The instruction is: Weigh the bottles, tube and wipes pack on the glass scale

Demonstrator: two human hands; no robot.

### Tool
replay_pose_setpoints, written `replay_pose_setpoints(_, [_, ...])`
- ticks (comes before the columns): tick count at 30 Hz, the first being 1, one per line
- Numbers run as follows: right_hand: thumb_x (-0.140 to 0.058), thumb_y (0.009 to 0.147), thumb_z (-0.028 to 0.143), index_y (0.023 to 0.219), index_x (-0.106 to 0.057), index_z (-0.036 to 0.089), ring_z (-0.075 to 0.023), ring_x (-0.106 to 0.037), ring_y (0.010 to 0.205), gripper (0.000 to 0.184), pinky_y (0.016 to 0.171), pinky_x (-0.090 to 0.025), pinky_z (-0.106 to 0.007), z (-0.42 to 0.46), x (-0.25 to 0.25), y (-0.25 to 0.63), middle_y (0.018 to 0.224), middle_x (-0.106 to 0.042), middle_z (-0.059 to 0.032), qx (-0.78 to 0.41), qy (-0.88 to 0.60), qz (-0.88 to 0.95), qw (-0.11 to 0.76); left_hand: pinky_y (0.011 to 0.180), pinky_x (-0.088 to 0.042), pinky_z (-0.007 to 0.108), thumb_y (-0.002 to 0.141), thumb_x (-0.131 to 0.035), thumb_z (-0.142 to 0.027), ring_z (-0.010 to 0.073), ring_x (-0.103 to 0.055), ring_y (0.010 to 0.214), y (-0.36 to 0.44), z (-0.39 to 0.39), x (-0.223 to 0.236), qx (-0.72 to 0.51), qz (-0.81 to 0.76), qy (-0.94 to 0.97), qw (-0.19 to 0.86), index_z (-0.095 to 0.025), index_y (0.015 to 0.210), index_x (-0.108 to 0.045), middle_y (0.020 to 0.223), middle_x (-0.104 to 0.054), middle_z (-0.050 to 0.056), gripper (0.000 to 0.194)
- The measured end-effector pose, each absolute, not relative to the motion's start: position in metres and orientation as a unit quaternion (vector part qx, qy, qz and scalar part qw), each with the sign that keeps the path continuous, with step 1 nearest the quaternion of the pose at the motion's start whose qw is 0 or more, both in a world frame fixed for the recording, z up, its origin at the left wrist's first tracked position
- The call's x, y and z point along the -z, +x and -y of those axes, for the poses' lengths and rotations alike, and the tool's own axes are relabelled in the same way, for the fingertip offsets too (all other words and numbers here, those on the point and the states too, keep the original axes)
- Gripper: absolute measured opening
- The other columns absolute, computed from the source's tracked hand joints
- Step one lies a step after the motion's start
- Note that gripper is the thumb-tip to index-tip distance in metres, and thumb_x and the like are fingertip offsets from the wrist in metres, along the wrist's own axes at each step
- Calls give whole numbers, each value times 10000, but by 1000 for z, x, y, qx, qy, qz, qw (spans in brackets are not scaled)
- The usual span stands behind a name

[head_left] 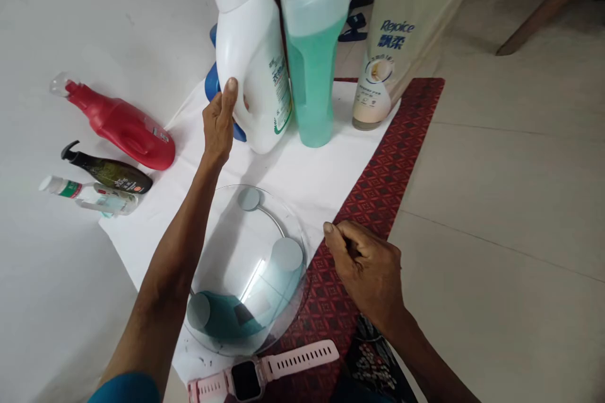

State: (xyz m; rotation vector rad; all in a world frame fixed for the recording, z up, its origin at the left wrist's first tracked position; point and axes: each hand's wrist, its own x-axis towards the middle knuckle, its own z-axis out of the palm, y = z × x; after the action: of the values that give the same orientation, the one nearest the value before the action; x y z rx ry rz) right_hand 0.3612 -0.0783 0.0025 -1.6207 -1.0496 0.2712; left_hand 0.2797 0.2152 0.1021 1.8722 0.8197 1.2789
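The left hand grips a white plastic jug beyond the round glass scale, right hand loosely fisted, seemingly empty; swinging sideways might topple the tall green plastic bottle.

Premises present as a home. Evidence: pale tiled floor, 1 wooden furniture leg, dark blue slippers, 1 round glass bathroom scale, red patterned cloth, 1 white handled bottle, 1 Rejoice bottle and 1 dark pump bottle.

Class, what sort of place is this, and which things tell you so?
Probably a room in a home: a Rejoice bottle, a patterned red cloth and a tiled floor suggest it.
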Motion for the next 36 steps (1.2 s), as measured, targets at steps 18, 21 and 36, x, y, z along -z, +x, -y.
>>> replay_pose_setpoints(18, [-551,1039,358,635,-320,260,-118,-345,512,475,571,-308,-304,77,-5,360,531,-327,66,-123,-685,445,564,531,-252,333,747,-807,-870,99,-325,520,240,-141,-170,-654,-381,581,300,-269,618,-316,538,-256,-38,787])
replay_pose_setpoints(21, [-552,1027,374,624,-337,263,-121,-348,510,470,576,-298,-311,77,-3,360,516,-322,65,-119,-680,450,567,478,-220,321,721,-834,-862,87,-273,500,205,-101,-189,-669,-358,578,299,-260,591,-313,545,-234,-46,806])
replay_pose_setpoints(36, [-510,1006,471,603,-431,258,-137,-403,517,463,623,-308,-330,75,6,356,511,-422,39,-87,-695,465,541,417,-219,250,654,-946,-659,74,-275,441,115,30,-147,-684,-431,464,361,-236,635,-364,526,-280,-77,720])
